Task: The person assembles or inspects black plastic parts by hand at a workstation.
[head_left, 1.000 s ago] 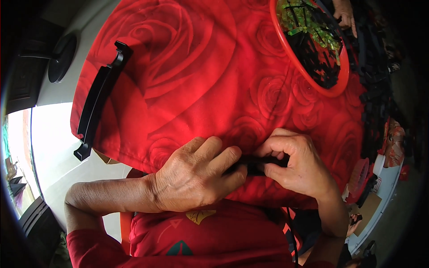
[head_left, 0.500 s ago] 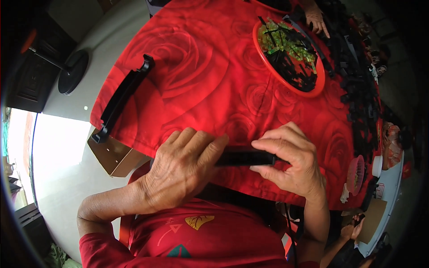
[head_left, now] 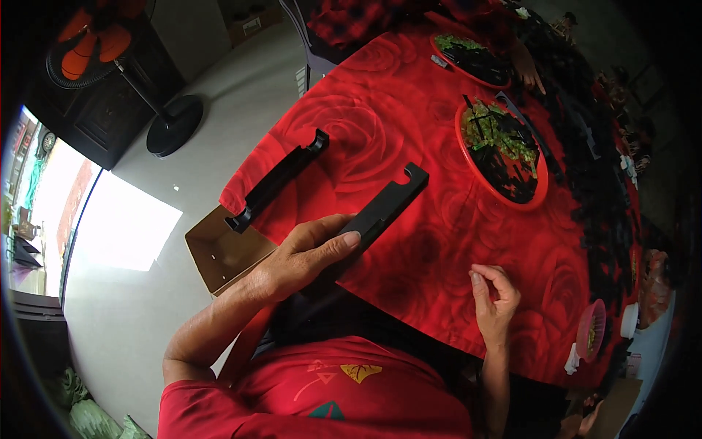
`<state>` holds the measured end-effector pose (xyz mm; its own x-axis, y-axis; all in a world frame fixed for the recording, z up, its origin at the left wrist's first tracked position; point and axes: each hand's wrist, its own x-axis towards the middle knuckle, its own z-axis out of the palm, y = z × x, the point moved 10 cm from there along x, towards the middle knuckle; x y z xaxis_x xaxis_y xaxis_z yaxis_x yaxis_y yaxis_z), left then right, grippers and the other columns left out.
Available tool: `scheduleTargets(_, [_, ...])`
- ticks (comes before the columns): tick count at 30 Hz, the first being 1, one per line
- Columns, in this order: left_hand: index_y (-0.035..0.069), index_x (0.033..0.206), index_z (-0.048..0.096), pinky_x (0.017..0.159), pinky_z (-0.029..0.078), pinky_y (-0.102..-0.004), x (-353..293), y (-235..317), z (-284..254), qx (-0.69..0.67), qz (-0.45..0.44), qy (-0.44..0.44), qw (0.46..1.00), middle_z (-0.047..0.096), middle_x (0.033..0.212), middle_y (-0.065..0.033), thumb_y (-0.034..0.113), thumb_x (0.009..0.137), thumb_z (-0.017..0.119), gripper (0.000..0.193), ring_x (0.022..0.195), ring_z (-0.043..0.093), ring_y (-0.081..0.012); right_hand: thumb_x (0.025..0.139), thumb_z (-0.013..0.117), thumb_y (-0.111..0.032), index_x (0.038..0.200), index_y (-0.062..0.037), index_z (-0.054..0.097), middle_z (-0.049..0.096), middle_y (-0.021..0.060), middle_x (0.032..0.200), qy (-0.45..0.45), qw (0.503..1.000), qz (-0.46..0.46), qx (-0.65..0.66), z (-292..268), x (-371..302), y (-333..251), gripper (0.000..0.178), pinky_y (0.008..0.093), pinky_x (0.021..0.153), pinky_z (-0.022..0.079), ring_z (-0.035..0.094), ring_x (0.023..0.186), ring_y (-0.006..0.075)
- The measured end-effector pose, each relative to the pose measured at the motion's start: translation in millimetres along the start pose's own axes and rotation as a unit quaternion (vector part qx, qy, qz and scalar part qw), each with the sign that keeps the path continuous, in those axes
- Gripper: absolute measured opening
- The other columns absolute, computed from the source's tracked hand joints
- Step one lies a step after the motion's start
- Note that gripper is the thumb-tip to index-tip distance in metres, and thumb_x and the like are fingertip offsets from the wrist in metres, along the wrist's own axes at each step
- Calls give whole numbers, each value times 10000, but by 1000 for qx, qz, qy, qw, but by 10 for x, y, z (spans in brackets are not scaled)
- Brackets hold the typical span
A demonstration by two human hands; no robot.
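A long black plastic bar with a rounded notch at its far end slants up and right over the table. My left hand is closed around its near end, thumb on top. Farther right, above the red tablecloth, my right hand has its thumb and index finger pinched together. Whether something small is between those fingertips, I cannot tell. Another black bar with raised ends lies along the table's left edge.
An orange-red dish holds green and black strips; a similar dish stands farther off. Dark pieces are heaped along the right, near another person's hand. A cardboard box and a fan are left; a pink basket is right.
My right hand has come away from the bar and moved lower right. The left hand has swung the bar from level to slanting up and right. The view has shifted left.
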<state>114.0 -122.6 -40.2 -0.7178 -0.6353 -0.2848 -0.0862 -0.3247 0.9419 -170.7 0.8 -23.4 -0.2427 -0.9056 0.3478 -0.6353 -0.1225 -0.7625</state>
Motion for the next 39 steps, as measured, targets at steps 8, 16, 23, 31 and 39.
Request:
scheduleTargets(8, [7,1442,555,793,492,-225,-91,86,-249,-37,12,27,999,701,1017,-24,422,1125,526,523,890,617,-71,985,688,11,1083,32,753,727,79,928,15,1000,10,-14,-32,-53,34,119,256,756,546,689,838,146])
scheduleTargets(16, [61,1523,467,797,533,-296,-249,293,-349,46,102,143,983,703,989,-72,266,1054,675,552,887,672,-130,943,733,-6,1082,-6,766,733,95,925,10,998,-17,-51,32,-62,-17,142,320,746,550,687,825,200])
scheduleTargets(23, [88,1458,519,863,569,-512,-354,576,-533,527,160,389,739,675,1167,-189,159,915,756,597,1065,678,-402,936,731,-2,1071,-1,765,734,105,919,13,997,-20,-70,-36,-39,-81,140,334,755,550,692,843,229])
scheduleTargets(31, [70,1312,615,1068,435,-516,-392,513,-631,630,119,420,642,546,1285,-219,175,850,800,508,1248,507,-421,898,762,7,1042,-28,767,755,113,928,23,998,-40,-33,14,-30,-110,148,351,743,555,717,857,261])
scheduleTargets(39, [15,1353,550,1090,396,-561,-271,375,-870,540,100,430,717,531,1370,-239,159,889,766,531,1276,521,-447,916,753,-19,1064,-22,763,752,119,947,-2,1000,-8,14,-37,-34,-60,148,339,752,566,717,856,252])
